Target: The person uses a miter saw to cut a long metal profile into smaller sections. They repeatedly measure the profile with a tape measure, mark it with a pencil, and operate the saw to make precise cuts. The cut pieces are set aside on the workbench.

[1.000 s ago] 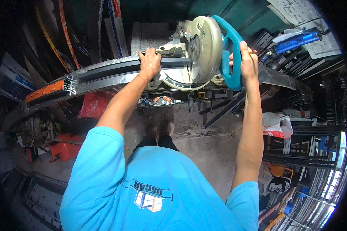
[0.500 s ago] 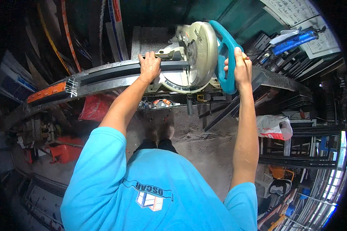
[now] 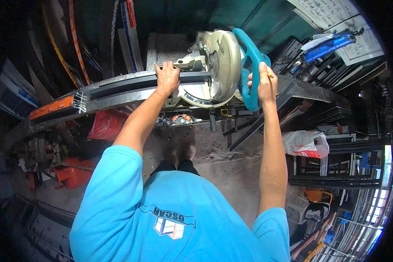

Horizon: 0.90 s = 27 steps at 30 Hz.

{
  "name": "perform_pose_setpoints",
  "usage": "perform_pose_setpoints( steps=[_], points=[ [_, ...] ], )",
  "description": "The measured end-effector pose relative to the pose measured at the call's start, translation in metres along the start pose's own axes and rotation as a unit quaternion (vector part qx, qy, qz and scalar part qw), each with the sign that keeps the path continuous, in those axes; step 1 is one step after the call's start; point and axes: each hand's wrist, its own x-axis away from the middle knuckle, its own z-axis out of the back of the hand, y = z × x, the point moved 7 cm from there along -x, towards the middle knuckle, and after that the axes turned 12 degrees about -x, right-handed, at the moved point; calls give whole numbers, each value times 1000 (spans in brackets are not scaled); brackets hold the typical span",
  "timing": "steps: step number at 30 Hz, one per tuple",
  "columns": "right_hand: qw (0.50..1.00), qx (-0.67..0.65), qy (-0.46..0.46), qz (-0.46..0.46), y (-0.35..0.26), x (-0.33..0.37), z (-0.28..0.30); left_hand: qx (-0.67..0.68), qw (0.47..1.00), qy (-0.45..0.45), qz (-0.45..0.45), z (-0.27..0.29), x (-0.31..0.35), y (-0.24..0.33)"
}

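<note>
A mitre saw [image 3: 225,65] with a pale cream guard and a teal handle [image 3: 247,94] stands on the bench. My right hand [image 3: 267,85] is closed around that handle, and a thin yellow pencil [image 3: 270,76] sticks out between its fingers. To the left of the guard, my left hand [image 3: 167,78] grips a long dark metal profile [image 3: 126,84], its fingers reaching over toward the saw's fence. The profile runs left along the bench, and its right end lies by the saw guard. The guard hides most of the blade.
An orange-wrapped bundle of profiles [image 3: 52,108] lies on the bench's left end. Long strips [image 3: 78,48] lean behind the bench. A blue tool [image 3: 329,47] lies at the back right, near stacked bars. A red bag [image 3: 107,124] and a white-and-red bag [image 3: 305,144] are below bench level.
The saw's handle and my right hand are slightly lower and farther left. The whole view has shifted a little too. My left hand keeps its hold on the profile.
</note>
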Motion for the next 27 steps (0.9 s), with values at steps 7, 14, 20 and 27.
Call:
perform_pose_setpoints(
  steps=[7, 14, 20, 27],
  points=[
    [1000, 0, 3, 23, 4, 8, 0, -3, 1000, -5, -7, 3, 1, 1],
    [999, 2, 6, 33, 12, 11, 1, 1, 1000, -6, -9, 3, 0, 0],
    [999, -13, 14, 29, 17, 13, 2, 1, 1000, 1, -18, 1, 0, 1],
    [999, -7, 22, 26, 16, 20, 1, -10, 1000, 6, -17, -3, 0, 0]
  ],
)
